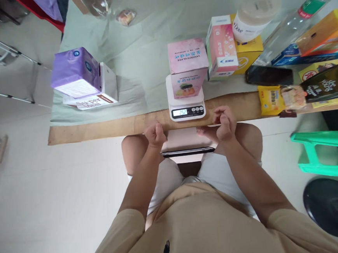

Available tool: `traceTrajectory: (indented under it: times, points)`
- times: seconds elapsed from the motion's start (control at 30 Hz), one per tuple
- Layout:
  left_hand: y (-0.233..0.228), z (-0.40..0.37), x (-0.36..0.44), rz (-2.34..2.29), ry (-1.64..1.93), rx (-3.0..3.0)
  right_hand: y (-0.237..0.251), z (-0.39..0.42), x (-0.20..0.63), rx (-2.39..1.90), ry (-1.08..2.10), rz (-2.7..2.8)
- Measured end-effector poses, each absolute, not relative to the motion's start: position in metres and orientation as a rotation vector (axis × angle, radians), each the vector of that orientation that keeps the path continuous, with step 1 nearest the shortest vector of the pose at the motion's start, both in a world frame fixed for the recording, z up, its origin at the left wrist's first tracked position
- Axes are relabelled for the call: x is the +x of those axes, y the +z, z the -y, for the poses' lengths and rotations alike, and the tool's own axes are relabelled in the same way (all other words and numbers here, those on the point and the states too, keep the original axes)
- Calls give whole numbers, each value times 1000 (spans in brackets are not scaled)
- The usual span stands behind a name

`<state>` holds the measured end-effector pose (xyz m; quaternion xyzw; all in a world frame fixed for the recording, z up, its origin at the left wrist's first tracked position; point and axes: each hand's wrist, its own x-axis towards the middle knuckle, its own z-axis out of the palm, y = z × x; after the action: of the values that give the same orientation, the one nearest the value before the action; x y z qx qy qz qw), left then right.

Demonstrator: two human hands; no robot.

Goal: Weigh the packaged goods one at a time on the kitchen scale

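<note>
A pink box (187,62) stands on a small white kitchen scale (186,108) at the table's near edge; the display reads 252. My left hand (154,134) is curled into a loose fist just left of the scale and holds nothing I can see. On the scale's right, my right hand (225,123) hovers with bent fingers, and nothing shows in it. A closed pinkish laptop or tablet (186,145) rests on my lap under both hands.
A purple box (75,71) sits on a white box (96,98) at the left. To the right crowd a pink-white carton (221,46), a white jar (254,16), a black phone (268,75), snack packets (270,99) and a dark bottle (328,82). A green stool (326,153) stands right.
</note>
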<state>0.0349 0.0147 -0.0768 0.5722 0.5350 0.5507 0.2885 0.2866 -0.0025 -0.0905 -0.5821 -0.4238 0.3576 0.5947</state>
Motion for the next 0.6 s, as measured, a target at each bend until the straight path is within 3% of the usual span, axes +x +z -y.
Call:
traceTrajectory:
  times: [0.23, 0.6]
  points:
    - [-56, -17, 40, -1438, 1594, 1538, -68, -13, 282, -1348, 338, 1263]
    - [-34, -117, 69, -1104, 1565, 1663, -55, -74, 233, -1156, 544, 1402]
